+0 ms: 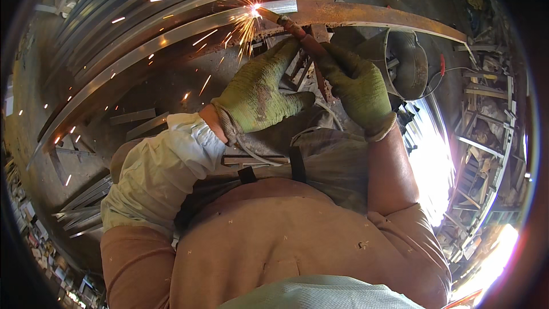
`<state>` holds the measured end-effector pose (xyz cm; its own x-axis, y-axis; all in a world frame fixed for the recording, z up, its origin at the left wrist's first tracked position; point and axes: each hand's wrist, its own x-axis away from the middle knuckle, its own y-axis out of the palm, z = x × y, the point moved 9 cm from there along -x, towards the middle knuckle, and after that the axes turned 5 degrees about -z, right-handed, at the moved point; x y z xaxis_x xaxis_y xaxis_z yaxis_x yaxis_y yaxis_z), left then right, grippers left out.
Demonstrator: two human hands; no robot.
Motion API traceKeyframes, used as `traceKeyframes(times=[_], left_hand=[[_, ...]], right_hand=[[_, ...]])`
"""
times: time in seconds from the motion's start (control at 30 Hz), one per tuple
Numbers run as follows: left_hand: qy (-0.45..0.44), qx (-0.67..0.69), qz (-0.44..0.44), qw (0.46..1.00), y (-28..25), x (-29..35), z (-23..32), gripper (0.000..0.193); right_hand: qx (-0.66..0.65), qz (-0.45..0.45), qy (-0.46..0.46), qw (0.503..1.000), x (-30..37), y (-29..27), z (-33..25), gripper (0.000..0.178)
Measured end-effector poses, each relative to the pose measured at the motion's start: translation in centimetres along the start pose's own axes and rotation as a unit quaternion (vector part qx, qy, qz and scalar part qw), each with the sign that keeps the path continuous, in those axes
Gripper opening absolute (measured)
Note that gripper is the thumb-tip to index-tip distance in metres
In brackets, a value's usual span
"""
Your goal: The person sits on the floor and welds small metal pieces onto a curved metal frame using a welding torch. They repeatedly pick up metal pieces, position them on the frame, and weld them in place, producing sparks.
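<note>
Green-gloved hands welding at a metal strip

Both gloves grip a welding electrode holder (306, 39): the right hand (357, 86) is closed around its handle, the left hand (257, 94) curls loosely beside it, steadying. Its rod tip touches a bright steel strip (171, 34) beside a rusty bar (389, 18), throwing sparks (243, 20).

Both hands gloved, L hand (260, 94) open & fwd, R hand (357, 88) fisted, arms bent.
</note>
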<state>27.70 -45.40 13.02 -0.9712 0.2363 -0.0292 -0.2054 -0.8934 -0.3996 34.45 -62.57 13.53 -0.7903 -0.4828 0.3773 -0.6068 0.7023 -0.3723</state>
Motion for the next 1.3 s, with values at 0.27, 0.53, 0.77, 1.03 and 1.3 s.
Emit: traceKeyframes(times=[0.27, 0.53, 0.77, 1.03, 1.3], left_hand=[[0.021, -0.015, 0.004, 1.0, 0.0, 0.0, 0.0, 0.101], [0.027, -0.027, 0.008, 0.999, -0.2, 0.0, 0.4, 0.097], [0.049, 0.004, 0.009, 0.999, -0.1, 0.2, 0.8, 0.097], [-0.003, -0.016, -0.008, 1.0, -0.1, 0.0, 0.1, 0.1], [0.01, -0.002, -0.004, 1.0, 0.2, -0.1, 0.0, 0.104]], right_hand=[[-0.015, -0.013, -0.033, 0.999, 0.1, 0.4, -1.0, 0.045], [0.011, 0.01, -0.028, 0.999, -0.1, 0.0, 0.1, 0.048], [0.026, -0.004, -0.005, 1.0, 0.1, 0.0, -0.2, 0.046], [0.025, 0.019, -0.038, 0.999, 0.1, -0.1, -0.2, 0.046], [0.035, 0.0, -0.005, 0.999, 0.2, 0.0, -0.7, 0.049]])
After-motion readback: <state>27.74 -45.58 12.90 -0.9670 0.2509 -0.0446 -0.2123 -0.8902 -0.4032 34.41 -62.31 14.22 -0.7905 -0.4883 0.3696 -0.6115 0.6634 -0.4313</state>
